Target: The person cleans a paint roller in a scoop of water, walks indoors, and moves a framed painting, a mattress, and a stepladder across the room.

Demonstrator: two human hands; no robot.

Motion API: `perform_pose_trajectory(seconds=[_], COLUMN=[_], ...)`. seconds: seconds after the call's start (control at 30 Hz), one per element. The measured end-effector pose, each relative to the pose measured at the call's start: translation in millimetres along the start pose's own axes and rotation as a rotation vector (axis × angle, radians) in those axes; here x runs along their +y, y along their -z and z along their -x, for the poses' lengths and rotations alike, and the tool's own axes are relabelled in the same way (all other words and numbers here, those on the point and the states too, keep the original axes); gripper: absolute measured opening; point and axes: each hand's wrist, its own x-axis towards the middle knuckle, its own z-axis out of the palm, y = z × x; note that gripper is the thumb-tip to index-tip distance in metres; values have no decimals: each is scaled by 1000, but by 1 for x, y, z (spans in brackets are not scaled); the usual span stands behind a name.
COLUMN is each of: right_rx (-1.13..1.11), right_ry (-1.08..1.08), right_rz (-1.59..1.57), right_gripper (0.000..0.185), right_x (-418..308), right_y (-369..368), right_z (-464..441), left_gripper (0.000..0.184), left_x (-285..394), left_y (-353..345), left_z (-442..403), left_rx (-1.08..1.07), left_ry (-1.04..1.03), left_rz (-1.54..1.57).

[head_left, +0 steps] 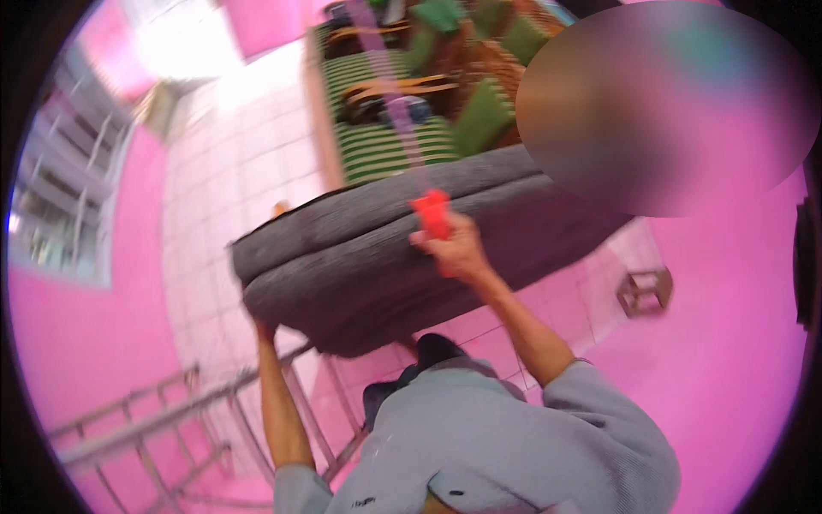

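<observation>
A long dark grey upholstered piece, like a sofa or thick cushion (360, 257), lies slantwise in front of me. Over its front face, my right hand (458, 248) is closed around a bright red handheld object (435, 214), whose exact kind is blurred. A translucent purple strip (398, 111) runs upward from near the red object; I cannot tell whether it is tape or a light streak. My left hand (264, 328) reaches to the grey piece's lower left corner and touches it there. Its fingers are hidden behind the edge.
Green-striped cushions (398, 141) on wooden seating stand beyond the grey piece. A metal railing (154, 424) is at lower left, a small stool (645, 292) at right. White floor tiles (240, 184) stretch along a pink wall (77, 325) with a barred window (73, 163). A blurred oval covers the upper right.
</observation>
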Motion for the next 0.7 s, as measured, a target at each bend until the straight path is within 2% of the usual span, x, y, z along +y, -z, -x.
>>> perform_pose_trajectory(seconds=[0.03, 0.07, 0.1, 0.13, 0.2, 0.27, 0.33, 0.4, 0.43, 0.5, 0.57, 0.63, 0.7], right_rx=[-6, -19, -33, -49, -45, -44, -79, -156, -150, -172, -237, -271, -285], right_ry=[-69, -42, -75, -64, -106, -154, -126, -102, -87, -83, -25, 2, 38], right_rz=[33, -38, -116, -37, -120, -75, -71, -63, -56, -56, 10, -10, -24], right_gripper=[29, 26, 19, 16, 16, 16, 15, 15, 14, 13, 11, 12, 13], right_x=[-2, 14, -2, -1, -11, -29, -32, -31, -29, -28, -33, -41, -45], right_y=[-2, -2, -3, 0, -5, -5, -4, -1, 0, 5, 4, -8, -19], right_z=[2, 1, 3, 4, 10, 12, 14, 15, 15, 18, 18, 20, 28], left_gripper=[41, 40, 40, 40, 40, 41, 50, 60, 68, 82, 101, 104, 107], left_x=[1, 1, -21, -40, 7, 59, 89, 119, 101, 149, 173, 233, 249], left_y=[2, 0, -4, -2, 15, 30, 50, 83, 115, 166, 225, 259, 308], left_z=[-2, 0, 21, 49, 58, 67, 114, 161, 243, 253, 311, 230, 265], left_rx=[41, 75, 203, 364, 394, 584, 637, 875, 1063, 1606, 1463, 1825, 1685], left_ry=[-51, 26, 430, 815, 885, 1326, 1569, 1748, 1815, 1746, 1790, 1799, 1747], left_rz=[-92, -70, 155, 397, 235, 375, 321, 254, 331, -9, -501, -943, -1235])
